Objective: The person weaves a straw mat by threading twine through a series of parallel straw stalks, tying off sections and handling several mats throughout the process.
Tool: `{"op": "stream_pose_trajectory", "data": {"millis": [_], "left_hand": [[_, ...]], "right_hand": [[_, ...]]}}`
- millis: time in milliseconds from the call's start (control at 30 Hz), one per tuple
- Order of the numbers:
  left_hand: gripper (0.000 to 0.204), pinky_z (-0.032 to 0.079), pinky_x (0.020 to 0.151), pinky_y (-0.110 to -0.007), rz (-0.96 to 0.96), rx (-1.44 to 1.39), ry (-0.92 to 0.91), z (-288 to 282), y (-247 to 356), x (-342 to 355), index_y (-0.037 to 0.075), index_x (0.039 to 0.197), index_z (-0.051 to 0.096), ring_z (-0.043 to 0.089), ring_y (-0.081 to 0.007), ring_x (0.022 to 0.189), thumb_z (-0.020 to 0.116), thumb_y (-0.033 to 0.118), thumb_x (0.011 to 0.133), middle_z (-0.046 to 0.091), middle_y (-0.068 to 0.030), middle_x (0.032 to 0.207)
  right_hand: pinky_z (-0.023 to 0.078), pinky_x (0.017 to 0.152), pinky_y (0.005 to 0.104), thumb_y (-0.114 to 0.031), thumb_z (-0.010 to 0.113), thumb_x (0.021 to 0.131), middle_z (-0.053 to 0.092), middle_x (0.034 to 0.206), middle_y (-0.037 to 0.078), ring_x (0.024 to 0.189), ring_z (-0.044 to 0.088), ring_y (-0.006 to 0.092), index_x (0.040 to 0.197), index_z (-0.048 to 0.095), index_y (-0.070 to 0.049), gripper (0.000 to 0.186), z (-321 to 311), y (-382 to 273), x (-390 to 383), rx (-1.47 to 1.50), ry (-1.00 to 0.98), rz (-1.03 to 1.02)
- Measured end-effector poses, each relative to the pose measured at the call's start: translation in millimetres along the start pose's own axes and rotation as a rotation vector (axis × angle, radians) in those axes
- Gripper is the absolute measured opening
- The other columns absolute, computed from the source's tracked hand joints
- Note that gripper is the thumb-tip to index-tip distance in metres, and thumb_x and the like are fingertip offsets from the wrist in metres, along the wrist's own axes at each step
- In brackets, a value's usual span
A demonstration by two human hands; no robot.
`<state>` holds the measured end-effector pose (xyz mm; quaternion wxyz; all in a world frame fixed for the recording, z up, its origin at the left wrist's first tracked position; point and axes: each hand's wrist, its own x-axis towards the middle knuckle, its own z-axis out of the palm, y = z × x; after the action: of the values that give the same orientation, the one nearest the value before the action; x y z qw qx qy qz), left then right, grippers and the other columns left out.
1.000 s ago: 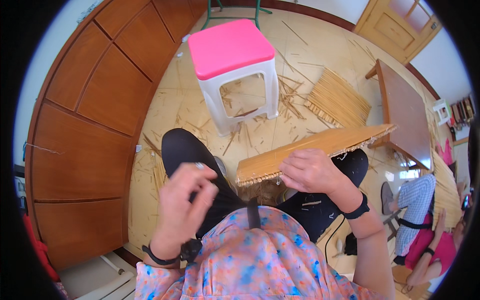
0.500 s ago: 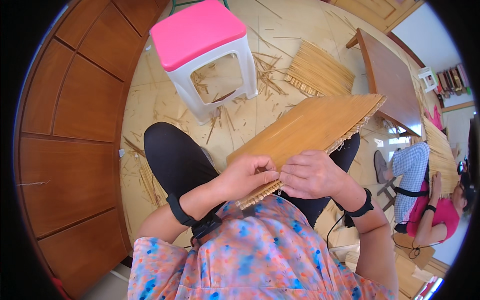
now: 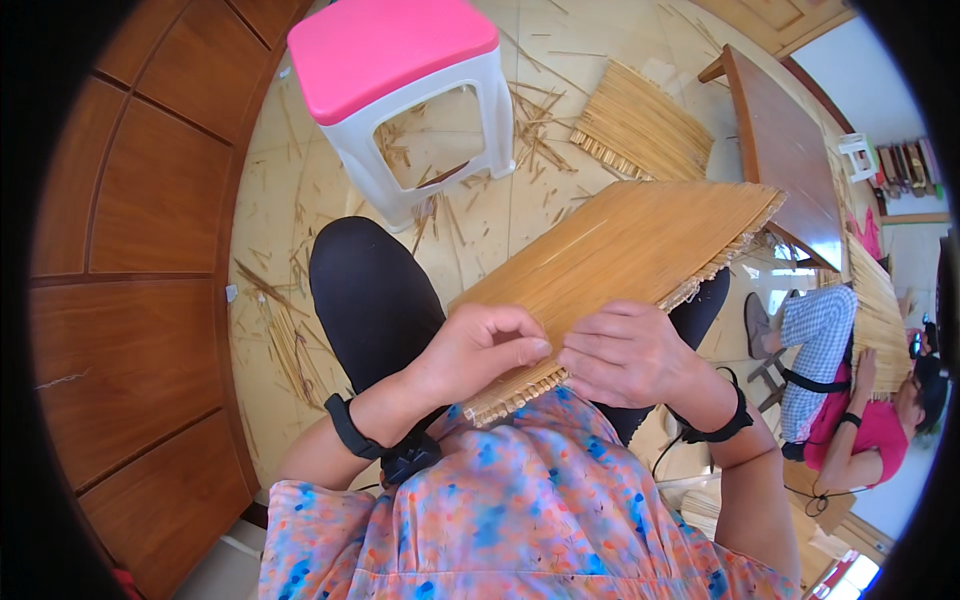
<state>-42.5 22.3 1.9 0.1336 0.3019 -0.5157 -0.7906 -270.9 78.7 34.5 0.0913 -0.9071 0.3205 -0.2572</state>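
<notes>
Straw mat (image 3: 625, 235) is lying over person's lap, slanting from near L to far R, w/ a row of short stubs running along its near edge. R hand (image 3: 625, 355) is gripping that near edge, fingers bending & pressing together on the mat. L hand (image 3: 490, 345) is resting just beside it, to the L, at the same edge; its fingers are curling & thumb is sitting close to forefinger, but can't tell if it's pinching anything. Dark trousers (image 3: 370, 290) are showing under/beside the mat, floral top (image 3: 520, 500) nearer. Far L of mat, a stool (image 3: 395, 50) w/ pink seat & white legs is standing on the floor (image 3: 540, 210), w/ loose straw bits (image 3: 540, 125) lying around it. Far R, a 2nd mat (image 3: 645, 120) is lying flat, & beyond it to the R a low brown table (image 3: 785, 150) is standing. Further R, a co-worker (image 3: 870, 440) in a pink top is sitting w/ another mat (image 3: 880, 320). Brown cupboard (image 3: 130, 340) is running along the L side.
</notes>
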Motion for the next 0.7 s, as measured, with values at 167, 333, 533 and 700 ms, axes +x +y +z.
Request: {"op": "stream_pose_trajectory", "data": {"millis": [167, 333, 533, 700], "left_hand": [[0.01, 0.047, 0.067, -0.027, 0.38, 0.508, -0.055, 5.5, 6.7, 0.7, 0.001, 0.086, 0.061, 0.057, -0.0092, 0.073, 0.063, 0.007, 0.094, 0.062, 0.0005, 0.082], [0.015, 0.05, 0.067, -0.025, 0.373, -0.047, 0.318, -19.0, 27.7, 4.3, 0.002, 0.09, 0.06, 0.06, -0.0114, 0.072, 0.054, 0.011, 0.101, 0.063, -0.0056, 0.082], [0.013, 0.052, 0.057, -0.028, 0.162, -0.465, 0.021, -27.6, 42.5, 3.6, 0.006, 0.102, 0.053, 0.061, -0.0154, 0.058, 0.046, 0.016, 0.105, 0.062, -0.0087, 0.076], [0.014, 0.048, 0.055, -0.025, 0.348, 0.155, 0.208, -67.3, 60.9, -0.5, 0.005, 0.1, 0.054, 0.051, -0.0114, 0.052, 0.049, 0.016, 0.105, 0.053, -0.004, 0.068]], "right_hand": [[0.052, 0.072, 0.0334, -0.017, 0.074, 0.076, 0.066, 0.091, 0.004, 0.087, 0.064, 0.0192, 0.093, 0.068, -0.004, 0.022, 2.7, -3.9, -7.3, -0.004, -0.015, -0.016], [0.052, 0.068, 0.0324, -0.018, 0.073, 0.079, 0.067, 0.091, 0.006, 0.083, 0.065, 0.0204, 0.093, 0.069, -0.004, 0.02, 8.5, -3.9, -11.7, 0.017, 0.03, -0.074], [0.049, 0.067, 0.0354, -0.022, 0.073, 0.08, 0.062, 0.08, 0.004, 0.079, 0.061, 0.0211, 0.091, 0.069, -0.005, 0.02, 4.0, 7.5, 2.1, 0.04, -0.041, -0.032], [0.048, 0.065, 0.0358, -0.021, 0.071, 0.08, 0.061, 0.078, 0.002, 0.074, 0.057, 0.0221, 0.088, 0.068, -0.007, 0.017, 5.1, 21.0, 12.2, 0.073, -0.021, -0.068]]}}
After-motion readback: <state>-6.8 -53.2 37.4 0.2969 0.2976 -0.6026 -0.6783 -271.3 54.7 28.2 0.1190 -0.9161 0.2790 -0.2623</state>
